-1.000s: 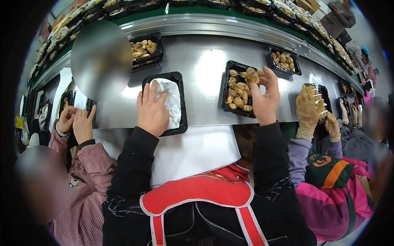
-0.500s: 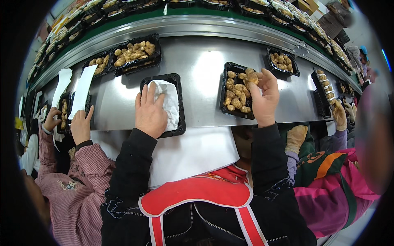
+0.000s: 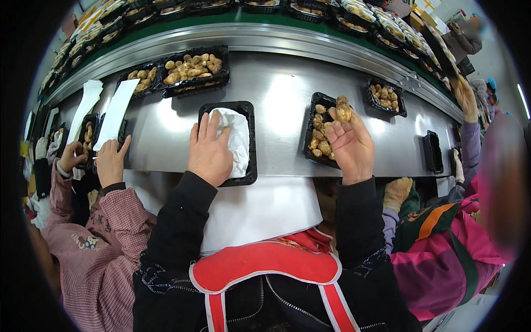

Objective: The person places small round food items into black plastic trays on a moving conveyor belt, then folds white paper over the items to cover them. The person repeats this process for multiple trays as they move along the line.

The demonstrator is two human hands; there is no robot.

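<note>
My left hand [image 3: 211, 152] lies with fingers outstretched on crumpled white paper [image 3: 237, 141] that lines a black plastic tray [image 3: 250, 166]. No tuber shows in that tray. My right hand [image 3: 353, 145] is palm up above a second black tray [image 3: 311, 149], which holds several knobbly brown tubers [image 3: 319, 135]. Between its fingertips is one brown tuber [image 3: 343, 109], raised over the tray's right side. The hand hides part of this tray.
Filled trays stand at the back left [image 3: 196, 69] and back right [image 3: 385, 98]. Behind the metal table [image 3: 276, 133] runs a green conveyor [image 3: 232, 22] loaded with trays. A co-worker's hands [image 3: 110, 166] are close on the left; at right, another's hand [image 3: 466, 99] reaches toward the conveyor.
My right hand has turned its palm up, still holding a tuber. My left hand stays on the paper. The right co-worker's hand has moved up toward the conveyor; the tray near it now looks empty.
</note>
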